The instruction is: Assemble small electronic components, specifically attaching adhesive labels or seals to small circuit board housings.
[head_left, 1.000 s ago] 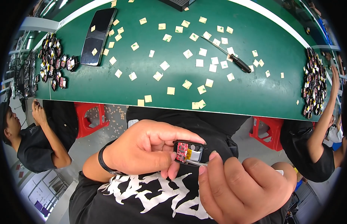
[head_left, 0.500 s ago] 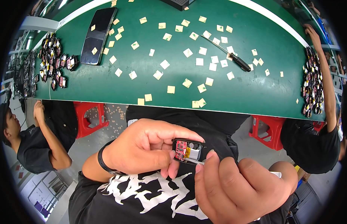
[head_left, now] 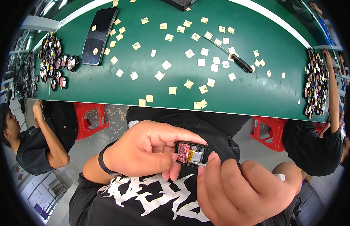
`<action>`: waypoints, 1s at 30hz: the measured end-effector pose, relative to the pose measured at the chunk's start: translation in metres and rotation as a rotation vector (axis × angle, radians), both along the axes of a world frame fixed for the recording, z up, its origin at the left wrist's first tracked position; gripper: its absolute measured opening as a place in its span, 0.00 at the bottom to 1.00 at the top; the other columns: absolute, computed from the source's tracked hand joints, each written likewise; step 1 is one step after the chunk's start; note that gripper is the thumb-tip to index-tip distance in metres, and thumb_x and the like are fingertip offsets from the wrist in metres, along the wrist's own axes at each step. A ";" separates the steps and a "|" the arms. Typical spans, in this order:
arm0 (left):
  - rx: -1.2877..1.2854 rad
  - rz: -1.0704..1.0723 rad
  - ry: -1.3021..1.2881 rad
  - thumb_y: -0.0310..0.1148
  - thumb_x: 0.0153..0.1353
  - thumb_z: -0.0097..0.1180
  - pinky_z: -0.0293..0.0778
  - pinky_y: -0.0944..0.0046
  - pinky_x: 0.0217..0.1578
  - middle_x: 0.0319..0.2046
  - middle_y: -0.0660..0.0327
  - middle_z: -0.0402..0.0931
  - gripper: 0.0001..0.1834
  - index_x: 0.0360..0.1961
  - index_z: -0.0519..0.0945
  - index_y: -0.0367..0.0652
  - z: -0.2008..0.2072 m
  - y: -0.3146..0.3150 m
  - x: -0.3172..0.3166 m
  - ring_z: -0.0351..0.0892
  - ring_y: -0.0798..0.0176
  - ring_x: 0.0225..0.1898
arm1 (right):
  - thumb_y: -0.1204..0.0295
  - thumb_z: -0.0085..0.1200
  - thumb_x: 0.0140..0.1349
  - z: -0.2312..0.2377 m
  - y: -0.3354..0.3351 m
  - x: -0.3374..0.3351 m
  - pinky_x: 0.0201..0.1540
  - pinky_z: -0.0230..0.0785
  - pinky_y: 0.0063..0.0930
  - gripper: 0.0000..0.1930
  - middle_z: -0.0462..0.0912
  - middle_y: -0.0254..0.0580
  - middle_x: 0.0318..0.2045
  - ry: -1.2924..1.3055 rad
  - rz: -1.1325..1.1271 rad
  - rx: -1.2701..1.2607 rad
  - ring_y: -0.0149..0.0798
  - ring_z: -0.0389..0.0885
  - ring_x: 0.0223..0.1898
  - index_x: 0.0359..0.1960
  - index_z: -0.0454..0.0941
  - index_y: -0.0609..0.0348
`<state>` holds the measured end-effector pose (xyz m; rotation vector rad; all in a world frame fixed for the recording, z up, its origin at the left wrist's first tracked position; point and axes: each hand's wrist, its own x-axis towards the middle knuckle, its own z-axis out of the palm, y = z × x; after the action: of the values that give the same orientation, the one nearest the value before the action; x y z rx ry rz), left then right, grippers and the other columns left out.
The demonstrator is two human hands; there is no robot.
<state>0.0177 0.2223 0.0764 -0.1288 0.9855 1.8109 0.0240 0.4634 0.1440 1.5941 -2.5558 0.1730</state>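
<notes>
Green table (head_left: 254, 92) beyond — left hand (head_left: 144, 147) holds casing (head_left: 192, 142), red board (head_left: 183, 152) inside.

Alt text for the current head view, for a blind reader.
The left hand holds a small open black case with a red circuit board; the right hand holds a thin metal tool to it. A phone, a screwdriver and pale squares lie on the green table.
</notes>
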 end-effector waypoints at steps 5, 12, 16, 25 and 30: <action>0.013 0.002 0.004 0.13 0.63 0.41 0.83 0.71 0.31 0.33 0.58 0.82 0.29 0.65 0.76 0.33 -0.003 0.000 0.000 0.84 0.71 0.30 | 0.67 0.56 0.50 -0.006 0.009 -0.006 0.37 0.70 0.27 0.18 0.85 0.50 0.36 0.222 0.153 -0.016 0.40 0.78 0.37 0.38 0.84 0.70; 0.048 0.012 -0.008 0.13 0.61 0.45 0.80 0.72 0.31 0.36 0.56 0.83 0.29 0.66 0.75 0.32 -0.006 -0.004 0.001 0.85 0.70 0.31 | 0.68 0.54 0.52 -0.017 0.008 -0.017 0.36 0.70 0.26 0.17 0.84 0.51 0.36 0.348 0.275 -0.060 0.41 0.79 0.37 0.37 0.84 0.71; -0.021 0.047 -0.016 0.10 0.58 0.41 0.77 0.72 0.28 0.26 0.55 0.84 0.29 0.63 0.74 0.25 0.001 0.002 0.002 0.84 0.69 0.26 | 0.73 0.62 0.43 -0.003 0.002 -0.016 0.23 0.58 0.23 0.08 0.85 0.43 0.30 -0.019 0.236 0.003 0.34 0.76 0.28 0.28 0.82 0.59; -0.005 0.004 -0.009 0.09 0.59 0.41 0.76 0.73 0.29 0.26 0.55 0.84 0.29 0.64 0.74 0.24 0.001 0.002 -0.001 0.83 0.71 0.27 | 0.69 0.54 0.53 -0.023 0.020 -0.008 0.35 0.72 0.26 0.16 0.84 0.50 0.34 0.243 0.254 -0.142 0.41 0.80 0.36 0.36 0.84 0.70; 0.002 0.029 -0.031 0.11 0.64 0.46 0.75 0.75 0.28 0.27 0.57 0.84 0.26 0.64 0.74 0.27 0.000 -0.004 0.005 0.83 0.72 0.28 | 0.73 0.58 0.57 0.003 0.022 -0.024 0.40 0.76 0.29 0.14 0.86 0.51 0.38 -0.064 0.300 0.005 0.42 0.82 0.39 0.41 0.84 0.71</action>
<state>0.0229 0.2188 0.0763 -0.1704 0.9651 1.8313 0.0004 0.4851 0.1474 1.9980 -2.3474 0.2497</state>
